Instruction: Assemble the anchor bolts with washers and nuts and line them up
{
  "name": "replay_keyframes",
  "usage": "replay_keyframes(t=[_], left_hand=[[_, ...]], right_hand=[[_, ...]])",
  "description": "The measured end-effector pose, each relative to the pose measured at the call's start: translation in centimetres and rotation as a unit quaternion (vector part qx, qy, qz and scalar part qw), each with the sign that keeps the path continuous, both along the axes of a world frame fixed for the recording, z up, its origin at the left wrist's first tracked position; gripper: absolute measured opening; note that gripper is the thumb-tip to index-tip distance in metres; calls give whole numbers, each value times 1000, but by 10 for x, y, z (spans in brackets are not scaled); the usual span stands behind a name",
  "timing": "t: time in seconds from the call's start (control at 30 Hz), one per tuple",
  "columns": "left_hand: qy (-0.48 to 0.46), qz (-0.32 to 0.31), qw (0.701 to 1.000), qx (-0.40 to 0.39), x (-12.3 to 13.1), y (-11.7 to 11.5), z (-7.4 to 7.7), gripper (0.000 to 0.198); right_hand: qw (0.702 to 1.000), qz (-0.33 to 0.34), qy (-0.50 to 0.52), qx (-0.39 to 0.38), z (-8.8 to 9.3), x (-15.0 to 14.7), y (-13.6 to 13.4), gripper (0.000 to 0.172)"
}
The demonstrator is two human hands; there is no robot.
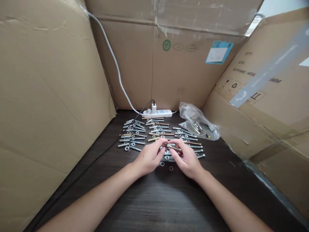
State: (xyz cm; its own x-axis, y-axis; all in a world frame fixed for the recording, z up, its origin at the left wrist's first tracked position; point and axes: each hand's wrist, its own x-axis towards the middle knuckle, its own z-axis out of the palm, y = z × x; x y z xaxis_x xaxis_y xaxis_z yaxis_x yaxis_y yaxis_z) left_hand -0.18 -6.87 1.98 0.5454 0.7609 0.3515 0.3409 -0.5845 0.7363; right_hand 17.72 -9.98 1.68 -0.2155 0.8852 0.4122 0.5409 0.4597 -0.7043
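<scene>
Over the front of the laid-out hardware, my right hand (pixel 185 158) is closed on a brass-coloured bolt (pixel 176 148) that points down to the right. A nut (pixel 168 146) sits at the bolt's left end, between the two hands. My left hand (pixel 152 154) is closed with thumb and fingertips at that end; what exactly it pinches is too small to make out. Rows of bolts (pixel 137 142), sleeves, nuts and washers lie behind and on both sides of the hands. Just in front of them, a loose washer (pixel 171 168) rests on the dark table (pixel 154 199).
A white power strip (pixel 164 113) with a plugged-in adapter (pixel 154 108) stands at the back. At the back right lies a clear plastic bag (pixel 193 114) with metal parts. A black cable (pixel 96 159) crosses the left side. Cardboard walls (pixel 130 64) enclose the back and sides.
</scene>
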Motion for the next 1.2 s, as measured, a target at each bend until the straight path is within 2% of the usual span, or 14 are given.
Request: replay_keyframes(t=[0.33,0.6,0.73,0.93,1.1,1.2], left_hand=[[72,-21,997,-7,-2,3,-2,19],[3,-26,995,-94,5,-2,-4,18],[-31,-61,988,-137,6,-4,-4,26],[-48,-71,979,-183,6,-3,-5,36],[-28,-67,983,-169,6,-3,-2,37],[-36,-45,989,-136,5,-3,0,28]], right_hand=[[999,0,-40,16,0,9,0,17],[1000,1,-10,-1,1,4,-4,16],[1000,16,-5,13,3,5,-3,17],[1000,17,1,22,3,7,-2,17],[1000,13,10,18,1,8,-2,18],[1000,9,16,19,1,8,-2,17]])
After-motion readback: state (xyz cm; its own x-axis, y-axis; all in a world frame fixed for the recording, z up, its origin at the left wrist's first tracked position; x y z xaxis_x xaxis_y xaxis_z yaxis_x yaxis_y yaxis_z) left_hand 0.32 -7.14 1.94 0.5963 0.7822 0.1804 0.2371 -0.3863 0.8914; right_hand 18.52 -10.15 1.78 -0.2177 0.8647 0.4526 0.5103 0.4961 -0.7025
